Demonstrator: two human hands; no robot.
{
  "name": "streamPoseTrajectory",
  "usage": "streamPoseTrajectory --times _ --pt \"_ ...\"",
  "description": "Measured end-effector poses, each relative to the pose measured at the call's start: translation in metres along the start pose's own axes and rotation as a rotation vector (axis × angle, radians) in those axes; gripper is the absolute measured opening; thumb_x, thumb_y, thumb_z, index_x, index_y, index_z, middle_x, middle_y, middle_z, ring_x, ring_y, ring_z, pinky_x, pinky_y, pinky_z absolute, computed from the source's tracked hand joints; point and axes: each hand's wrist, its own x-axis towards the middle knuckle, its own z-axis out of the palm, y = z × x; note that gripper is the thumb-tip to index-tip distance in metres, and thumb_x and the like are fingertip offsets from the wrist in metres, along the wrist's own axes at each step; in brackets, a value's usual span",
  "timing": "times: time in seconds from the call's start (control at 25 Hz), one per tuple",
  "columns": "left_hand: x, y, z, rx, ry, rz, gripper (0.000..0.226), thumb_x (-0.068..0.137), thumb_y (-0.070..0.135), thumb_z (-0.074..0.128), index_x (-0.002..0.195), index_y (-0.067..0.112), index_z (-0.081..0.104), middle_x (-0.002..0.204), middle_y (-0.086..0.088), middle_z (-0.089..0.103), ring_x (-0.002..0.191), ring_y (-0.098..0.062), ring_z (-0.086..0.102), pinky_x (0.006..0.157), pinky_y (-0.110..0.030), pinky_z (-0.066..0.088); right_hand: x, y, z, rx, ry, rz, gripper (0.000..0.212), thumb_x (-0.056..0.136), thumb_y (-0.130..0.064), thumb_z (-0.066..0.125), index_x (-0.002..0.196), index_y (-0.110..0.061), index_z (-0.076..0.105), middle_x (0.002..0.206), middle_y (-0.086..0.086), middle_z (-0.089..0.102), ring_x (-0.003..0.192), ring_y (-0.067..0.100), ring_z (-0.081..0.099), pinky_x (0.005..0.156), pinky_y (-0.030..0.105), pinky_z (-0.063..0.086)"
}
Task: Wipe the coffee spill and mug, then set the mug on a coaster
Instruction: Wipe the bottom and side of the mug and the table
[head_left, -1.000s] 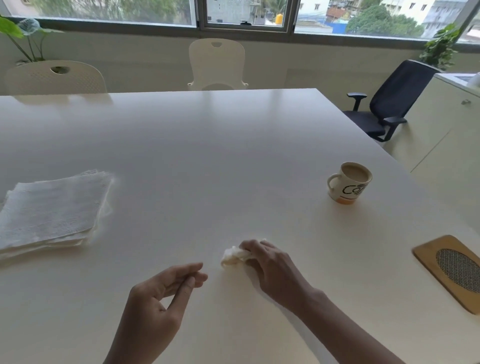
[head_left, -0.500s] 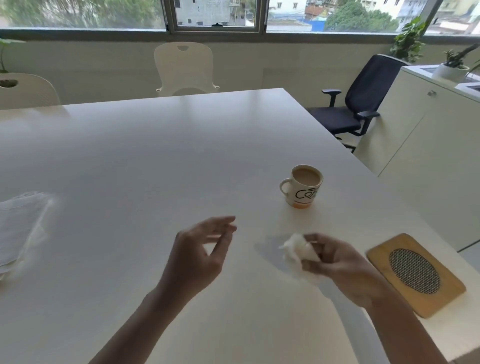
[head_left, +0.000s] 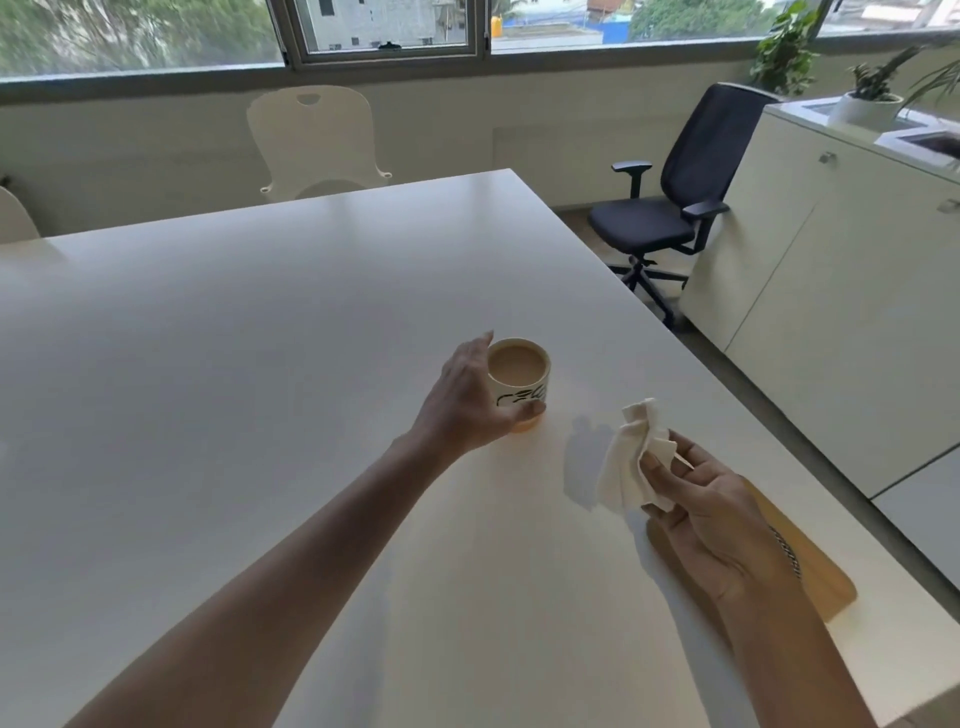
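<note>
From the head camera, the left hand (head_left: 467, 402) was wrapped around the side of the mug (head_left: 521, 382), which stood upright and full of milky coffee on the white worktop (head_left: 260, 364), while the right hand (head_left: 711, 512) pinched a crumpled tissue (head_left: 631, 462) just above the surface, right of the mug. The wooden coaster (head_left: 826, 582) lay near the worktop's right edge, mostly hidden under that right wrist. I judged the mug-wiping step was in hand, calling next for a level lift, then the tissue run around its side and base.
</note>
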Motion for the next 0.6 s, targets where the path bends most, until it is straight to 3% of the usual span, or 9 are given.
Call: streamPoseTrajectory --times 0.2,0.36,0.6 --pt "0.016 -0.006 0.013 0.003 0.019 -0.027 0.116 0.07 0.054 0.095 0.162 0.009 0.039 0.157 -0.009 0.058 0.145 -0.026 0.055 0.118 -0.038 0.046 0.013 -0.006 -0.001 0.023 -0.006 0.002 0.066 0.078 -0.002 0.077 0.142 -0.006 0.06 0.121 0.018 0.077 0.1 0.024 0.08 0.083 0.037 0.067" --pt "0.018 -0.006 0.013 -0.026 0.075 -0.011 0.098 0.064 0.056 0.096 0.144 0.018 0.055 0.129 0.002 0.074 0.12 -0.02 0.07 0.097 -0.029 0.054 0.019 -0.01 -0.004 0.043 0.006 -0.01 0.065 0.078 -0.001 0.078 0.14 -0.008 0.06 0.12 0.018 0.078 0.102 0.023 0.08 0.078 0.034 0.067" --pt "0.02 -0.006 0.01 -0.018 0.115 0.008 0.091 0.061 0.058 0.095 0.135 0.019 0.061 0.116 0.008 0.077 0.107 -0.014 0.072 0.089 -0.028 0.056 0.025 -0.011 -0.009 0.018 0.019 -0.019 0.068 0.078 -0.003 0.08 0.143 -0.009 0.059 0.123 0.018 0.077 0.109 0.026 0.079 0.08 0.033 0.067"
